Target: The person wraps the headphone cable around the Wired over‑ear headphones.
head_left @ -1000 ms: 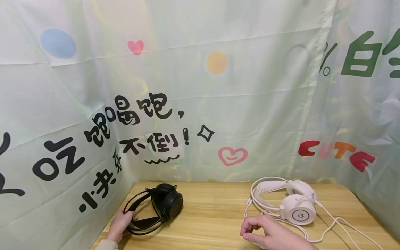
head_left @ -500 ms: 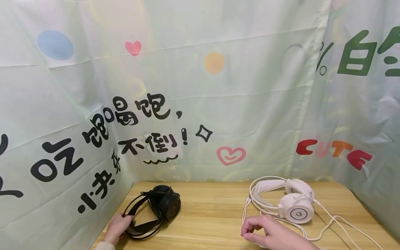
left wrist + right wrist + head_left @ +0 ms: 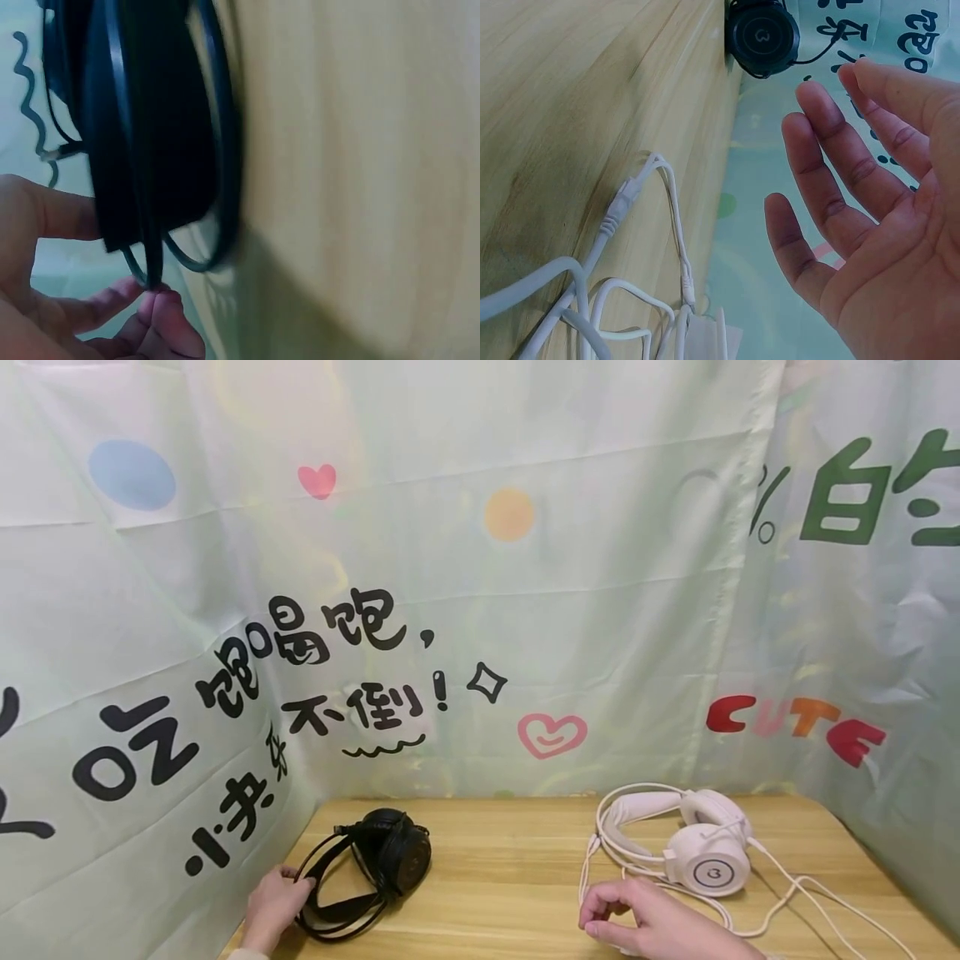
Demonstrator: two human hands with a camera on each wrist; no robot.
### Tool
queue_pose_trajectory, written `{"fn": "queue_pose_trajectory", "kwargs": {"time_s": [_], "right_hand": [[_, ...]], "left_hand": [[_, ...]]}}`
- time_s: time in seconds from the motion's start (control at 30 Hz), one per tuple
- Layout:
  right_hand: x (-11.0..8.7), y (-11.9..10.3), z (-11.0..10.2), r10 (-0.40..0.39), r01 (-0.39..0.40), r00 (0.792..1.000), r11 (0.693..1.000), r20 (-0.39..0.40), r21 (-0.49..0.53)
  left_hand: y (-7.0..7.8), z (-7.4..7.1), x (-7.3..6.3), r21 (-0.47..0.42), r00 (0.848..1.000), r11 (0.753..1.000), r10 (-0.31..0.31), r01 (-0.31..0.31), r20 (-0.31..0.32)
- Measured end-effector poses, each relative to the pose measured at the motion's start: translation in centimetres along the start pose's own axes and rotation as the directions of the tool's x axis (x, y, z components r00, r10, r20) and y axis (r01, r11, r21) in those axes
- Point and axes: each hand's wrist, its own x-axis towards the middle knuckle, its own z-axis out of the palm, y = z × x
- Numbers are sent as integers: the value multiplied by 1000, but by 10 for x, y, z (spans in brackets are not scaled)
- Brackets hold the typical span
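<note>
Black over-ear headphones [image 3: 405, 860] lie on their side on the wooden table, the headband toward the left. My left hand [image 3: 276, 902] holds the outer end of that headband, seen close up as a black padded strap [image 3: 150, 135] with thin rails. One finger lies along the strap's edge, and curled fingertips [image 3: 169, 319] meet the rail from below. On the right, my right hand [image 3: 637, 914] holds nothing, its fingers loosely bent in the right wrist view. White headphones [image 3: 708, 860] lie just beyond it, ear cups to the right.
White cables [image 3: 592, 300] loop on the table by my right hand and trail toward the right front. Printed fabric [image 3: 450, 552] hangs behind and along both sides of the wooden table [image 3: 510, 868]. Bare wood lies between the two headphones.
My left hand and the black headphones' headband have shifted slightly nearer and to the left. The right hand keeps its place; the head view has turned a little.
</note>
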Motion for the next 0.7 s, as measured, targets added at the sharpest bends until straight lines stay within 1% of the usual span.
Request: {"fn": "queue_pose_trajectory", "kwargs": {"time_s": [0.03, 0.23, 0.37, 0.53, 0.63, 0.7], "right_hand": [[0, 0, 0, -2, 2, 1000, 1000, 0, -1], [-2, 1, 1, 8, -8, 1000, 1000, -7, -6], [-6, 1, 1, 25, -25, 1000, 1000, -16, -18], [-11, 0, -1, 48, -49, 998, 998, -33, -47], [-12, -2, -3, 47, -48, 998, 998, -36, -49], [-14, -4, -4, 51, -53, 998, 997, -44, -53]], "left_hand": [[1, -2, -1, 11, 1000, 1000, 8, -7, -14], [9, -10, -7, -7, 999, 1000, 23, -23, -36], [15, -13, -10, -6, 997, 999, 46, -47, -57], [27, -15, -12, -27, 987, 995, 93, -97, -128], [37, -17, -14, -47, 979, 993, 101, -111, -175], [45, -18, -16, -55, 972, 990, 118, -132, -201]]}}
